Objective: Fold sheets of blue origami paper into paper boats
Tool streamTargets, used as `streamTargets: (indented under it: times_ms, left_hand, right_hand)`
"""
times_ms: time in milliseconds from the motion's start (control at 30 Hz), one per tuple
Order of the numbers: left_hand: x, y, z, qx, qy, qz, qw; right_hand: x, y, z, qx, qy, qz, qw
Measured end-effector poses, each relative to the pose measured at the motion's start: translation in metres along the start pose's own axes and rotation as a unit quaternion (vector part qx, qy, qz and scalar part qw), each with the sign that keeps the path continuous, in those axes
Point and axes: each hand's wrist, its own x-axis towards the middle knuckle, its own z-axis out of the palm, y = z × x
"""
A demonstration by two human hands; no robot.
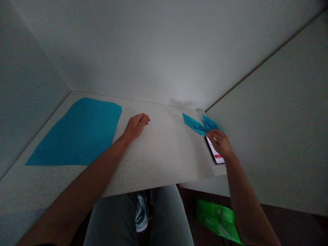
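Observation:
My right hand (pixel 219 141) pinches the near end of a folded blue paper piece (pixel 193 123) at the right of the white table. Just behind its fingertips is a second folded blue paper shape (pixel 210 122), partly covered by the hand. Under the hand lies a phone (pixel 214 153) with a lit screen, partly hidden. My left hand (pixel 137 125) rests on the middle of the table, fingers curled together, with nothing seen in them. A large blue sheet of paper (pixel 77 133) lies flat to its left, its near edge partly behind my left forearm.
White walls (pixel 143 51) enclose the table (pixel 164 160) at the back and both sides. My legs (pixel 169 218) are under its front edge. On the dark floor at the lower right is a green bag-like object (pixel 215 217), partly behind my right forearm.

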Motion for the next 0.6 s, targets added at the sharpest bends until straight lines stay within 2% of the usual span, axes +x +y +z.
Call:
streamTargets:
  times_ms: [100,167,233,300,367,433,533,600]
  left_hand:
    - [-0.002,0.004,0.0,0.059,-0.054,0.0,0.997]
    - [-0.002,0.005,0.0,0.08,-0.079,0.01,0.994]
    - [-0.002,0.005,0.0,0.094,-0.09,0.018,0.991]
    - [-0.002,0.005,0.001,0.112,-0.095,0.021,0.989]
    - [-0.001,0.007,0.001,0.137,-0.104,0.022,0.985]
    - [-0.001,0.009,0.002,0.162,-0.118,0.031,0.979]
    - [-0.001,0.009,0.004,0.201,-0.162,0.052,0.965]
    - [-0.002,0.008,0.006,0.215,-0.189,0.059,0.956]
  right_hand:
    - [-0.014,0.04,-0.022,-0.045,-0.024,0.046,0.998]
    - [-0.017,0.054,-0.028,-0.078,-0.056,0.065,0.993]
    - [-0.016,0.054,-0.026,-0.139,-0.067,0.089,0.984]
    - [-0.012,0.041,-0.015,-0.203,-0.027,0.121,0.971]
    - [-0.003,0.013,0.004,-0.229,0.031,0.137,0.963]
    - [0.015,-0.028,0.028,-0.195,0.051,0.11,0.973]
    - [0.058,-0.11,0.061,-0.043,-0.004,0.025,0.999]
    - [0.093,-0.171,0.081,0.064,-0.042,-0.013,0.997]
